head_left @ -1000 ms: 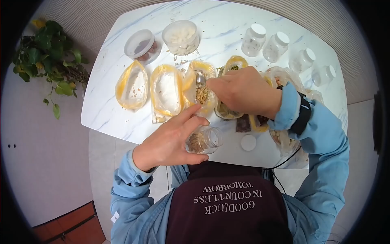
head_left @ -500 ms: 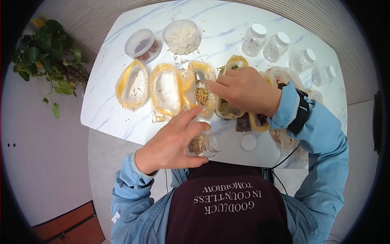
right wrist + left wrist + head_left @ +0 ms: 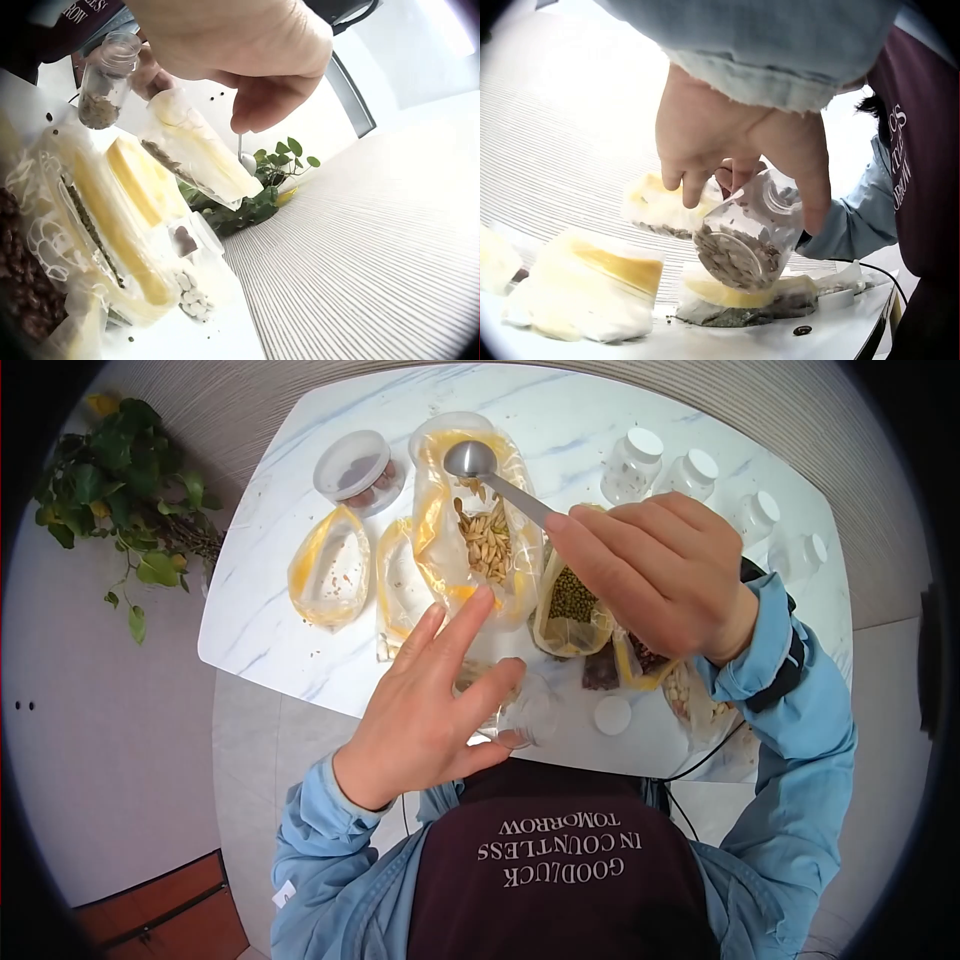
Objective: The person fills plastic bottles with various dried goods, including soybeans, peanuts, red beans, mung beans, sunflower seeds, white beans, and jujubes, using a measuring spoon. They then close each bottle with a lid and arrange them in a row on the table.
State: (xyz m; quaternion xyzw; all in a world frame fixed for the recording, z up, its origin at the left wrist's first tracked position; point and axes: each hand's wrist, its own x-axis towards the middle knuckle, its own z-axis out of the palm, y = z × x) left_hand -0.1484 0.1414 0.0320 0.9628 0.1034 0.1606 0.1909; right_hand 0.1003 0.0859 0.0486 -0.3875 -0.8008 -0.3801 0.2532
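My left hand (image 3: 425, 710) holds a clear jar (image 3: 534, 718) between thumb and fingers, tilted on its side. Pale elongated dried pieces (image 3: 731, 259) lie in the jar, plain in the left wrist view. The outstretched fingertips of this hand meet the near edge of a yellow-banded clear bag (image 3: 432, 525), which is raised off the table. Tan elongated pieces (image 3: 485, 545) fill its middle. My right hand (image 3: 665, 575) pinches the handle of a metal spoon (image 3: 470, 459). The spoon's bowl is above the far part of the bag.
A bag of green beans (image 3: 572, 600) stands right of the raised bag, with bags of other dry foods beyond. Two more yellow-banded bags (image 3: 328, 570) stand left. A lidded tub (image 3: 352, 465) is at the back left, several capped jars (image 3: 632, 465) back right. A white lid (image 3: 612, 715) lies near the front edge.
The bag of tan pieces has risen from the table and looks larger. My right hand has moved right and up, drawing the spoon out over the bag. The jar stays in my left hand.
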